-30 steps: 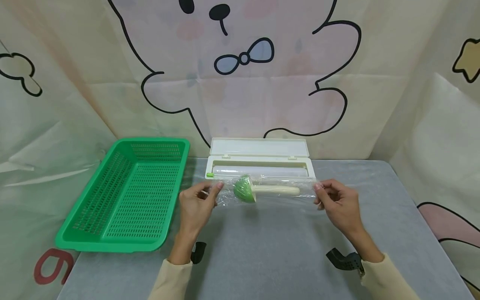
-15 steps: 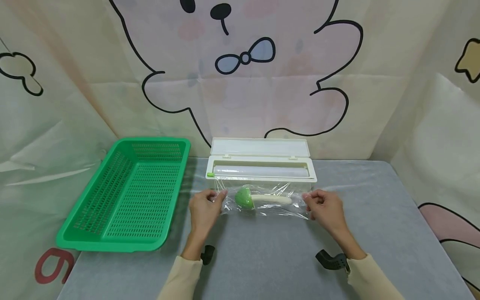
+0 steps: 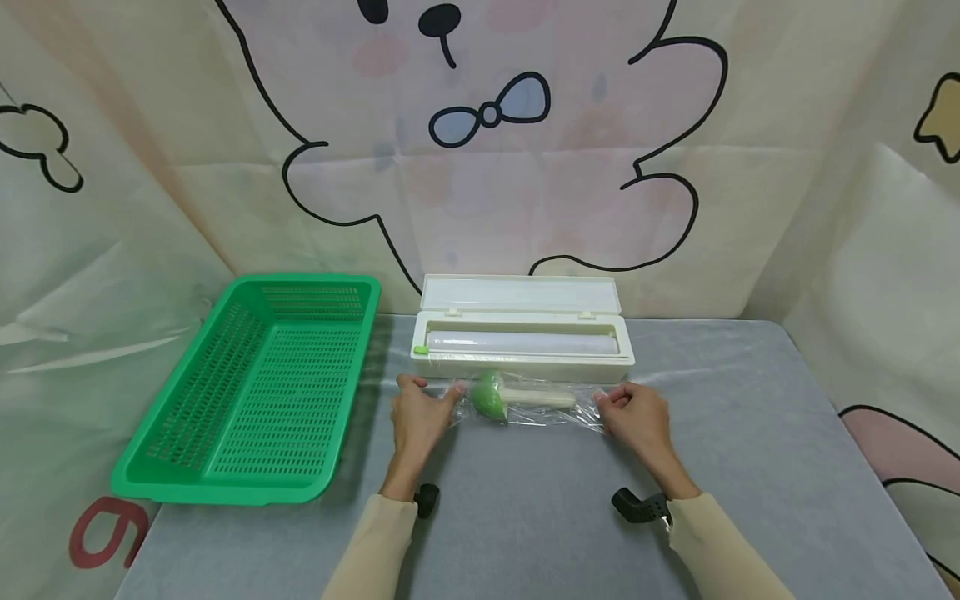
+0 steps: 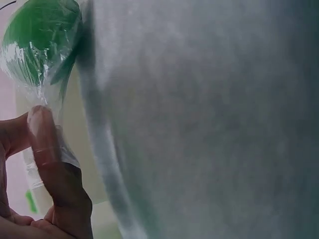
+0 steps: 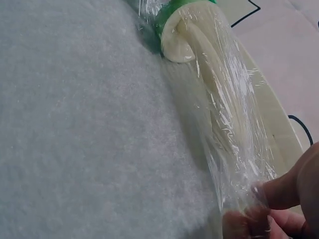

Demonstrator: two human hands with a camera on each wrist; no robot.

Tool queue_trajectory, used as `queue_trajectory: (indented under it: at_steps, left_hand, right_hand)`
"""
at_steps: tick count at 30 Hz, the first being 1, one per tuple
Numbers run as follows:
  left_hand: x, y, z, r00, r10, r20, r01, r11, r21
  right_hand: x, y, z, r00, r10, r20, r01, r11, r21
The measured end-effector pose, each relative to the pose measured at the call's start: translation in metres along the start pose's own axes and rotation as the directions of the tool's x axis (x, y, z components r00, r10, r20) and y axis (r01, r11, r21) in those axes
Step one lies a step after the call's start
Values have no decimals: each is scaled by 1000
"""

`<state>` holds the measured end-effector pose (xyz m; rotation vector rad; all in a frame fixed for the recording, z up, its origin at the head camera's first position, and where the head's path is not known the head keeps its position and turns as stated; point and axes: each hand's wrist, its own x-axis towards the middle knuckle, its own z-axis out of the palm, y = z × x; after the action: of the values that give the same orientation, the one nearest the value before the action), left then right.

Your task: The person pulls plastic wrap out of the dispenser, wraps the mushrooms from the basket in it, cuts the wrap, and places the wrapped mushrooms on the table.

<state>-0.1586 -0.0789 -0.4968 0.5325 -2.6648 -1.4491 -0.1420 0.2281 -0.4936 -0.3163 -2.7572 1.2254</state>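
A mushroom-shaped piece with a rounded green cap point(image 3: 488, 397) and a long white stem point(image 3: 542, 399) lies sideways inside clear plastic wrap point(image 5: 234, 124), just in front of the white box. My left hand point(image 3: 417, 423) pinches the wrap's left end, beside the cap; in the left wrist view the film bunches between cap point(image 4: 42, 40) and fingers point(image 4: 44, 137). Past the stem's tip, my right hand point(image 3: 637, 421) pinches the other end of the film between thumb and fingers. The wrap looks creased and gathered at both ends.
Behind the hands stands a white wrap dispenser box point(image 3: 522, 368) with its lid up and a roll of film point(image 3: 521, 342) inside; a small green slider sits at its left. A green perforated basket point(image 3: 318, 479) stands at the left on the grey table point(image 3: 540, 517).
Both hands have drawn inward, toward each other, and the stretch of wrap between them is shorter. The wrapped piece has shifted slightly toward me from the box, showing the box's front.
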Motion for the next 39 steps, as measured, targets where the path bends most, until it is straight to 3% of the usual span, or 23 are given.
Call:
queue_trajectory:
  at_steps: [6,9,13,16,23,30,33,39]
  left_hand:
    - [6,-8,3,999,-34,20,34,999,-27]
    - [10,-13,0,996,-52,73,61,990,-124]
    - [13,-18,-5,982,-57,179,114,939,-325]
    - [15,-20,-8,973,-55,224,143,906,-399]
    - [14,-20,-13,987,-19,162,70,946,-316]
    - [16,-22,-11,994,45,100,-17,964,-264]
    - [15,-21,-13,993,40,115,-9,964,-265]
    - [14,-15,-22,975,-42,218,111,943,-314]
  right_hand:
    - [7,7,6,999,2,-37,-4,999,-50]
    - [9,12,6,999,9,-40,-11,999,-50]
    - [13,17,7,1000,-1,-1,1,999,-34]
    - [15,20,6,1000,-10,25,10,999,-37]
    - [17,26,3,997,-34,74,34,999,1]
    - [18,27,1,993,-41,108,38,999,27]
    - [18,28,0,991,-35,130,29,998,47]
    - [20,31,-3,986,-35,166,16,994,112]
